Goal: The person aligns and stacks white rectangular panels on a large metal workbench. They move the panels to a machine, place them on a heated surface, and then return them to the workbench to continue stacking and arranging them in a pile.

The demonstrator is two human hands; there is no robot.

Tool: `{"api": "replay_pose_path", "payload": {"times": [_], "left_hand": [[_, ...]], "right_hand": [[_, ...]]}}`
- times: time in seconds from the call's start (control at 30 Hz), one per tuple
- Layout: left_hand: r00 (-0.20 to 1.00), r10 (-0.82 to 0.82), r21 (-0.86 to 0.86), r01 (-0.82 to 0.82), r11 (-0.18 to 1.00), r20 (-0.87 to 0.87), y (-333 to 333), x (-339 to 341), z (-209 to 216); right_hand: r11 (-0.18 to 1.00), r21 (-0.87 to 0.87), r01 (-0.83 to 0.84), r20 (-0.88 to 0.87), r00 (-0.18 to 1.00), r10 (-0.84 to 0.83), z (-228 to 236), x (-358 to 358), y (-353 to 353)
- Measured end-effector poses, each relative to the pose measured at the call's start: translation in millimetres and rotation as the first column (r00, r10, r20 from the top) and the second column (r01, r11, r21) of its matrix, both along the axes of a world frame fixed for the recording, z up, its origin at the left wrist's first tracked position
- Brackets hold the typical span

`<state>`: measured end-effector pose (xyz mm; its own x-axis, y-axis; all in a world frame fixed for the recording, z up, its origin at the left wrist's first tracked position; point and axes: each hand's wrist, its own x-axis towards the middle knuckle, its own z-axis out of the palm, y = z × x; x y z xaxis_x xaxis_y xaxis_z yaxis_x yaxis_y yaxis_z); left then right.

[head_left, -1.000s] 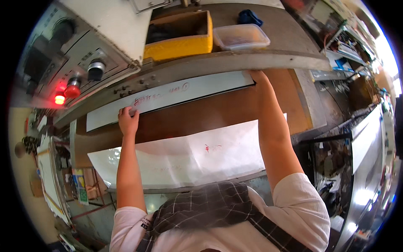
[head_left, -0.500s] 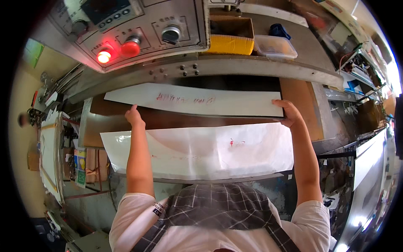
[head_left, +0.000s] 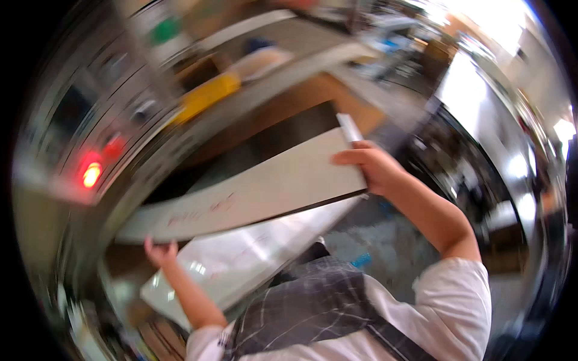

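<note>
A long white curved panel [head_left: 271, 186], with red handwriting and a dark lower edge, slants across the middle of the head view. My right hand [head_left: 376, 169] grips its right end, thumb on top and the other fingers partly hidden. By the lower left edge is my left hand [head_left: 160, 251], fingers apart; blur hides whether it touches the panel. Below the panel, on the near side, lies a glossy white sheet [head_left: 241, 256]. A dark strip [head_left: 289, 129] shows beyond the panel's far edge.
A machine control box with a lit red lamp [head_left: 91, 175] stands at the left. A metal beam [head_left: 259, 90] crosses beyond the panel. Behind it are a yellow box [head_left: 208, 98] and a clear plastic tub [head_left: 263, 63]. A shiny work surface [head_left: 463, 90] is at the right.
The view has swung to the right and blurred. My right hand has lifted the panel's right end off the worktable. My left hand stays near the panel's lower left edge.
</note>
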<state>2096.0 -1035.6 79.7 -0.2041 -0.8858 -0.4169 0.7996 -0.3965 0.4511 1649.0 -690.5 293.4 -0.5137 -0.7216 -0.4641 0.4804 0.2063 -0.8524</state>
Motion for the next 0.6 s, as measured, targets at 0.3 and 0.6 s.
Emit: {"api": "replay_pose_path", "payload": {"times": [0.3,0.6], "left_hand": [[0.876,-0.198,0.1,0.171,0.98,0.44,21,-28,19],[0.859,-0.375,0.094,0.366,0.926,0.349,183,-253,21]], "right_hand": [[0.971,-0.179,0.156,0.099,0.985,-0.14,-21,1,193],[0.926,-0.267,0.268,-0.135,0.941,-0.311,-50,-57,418]]}}
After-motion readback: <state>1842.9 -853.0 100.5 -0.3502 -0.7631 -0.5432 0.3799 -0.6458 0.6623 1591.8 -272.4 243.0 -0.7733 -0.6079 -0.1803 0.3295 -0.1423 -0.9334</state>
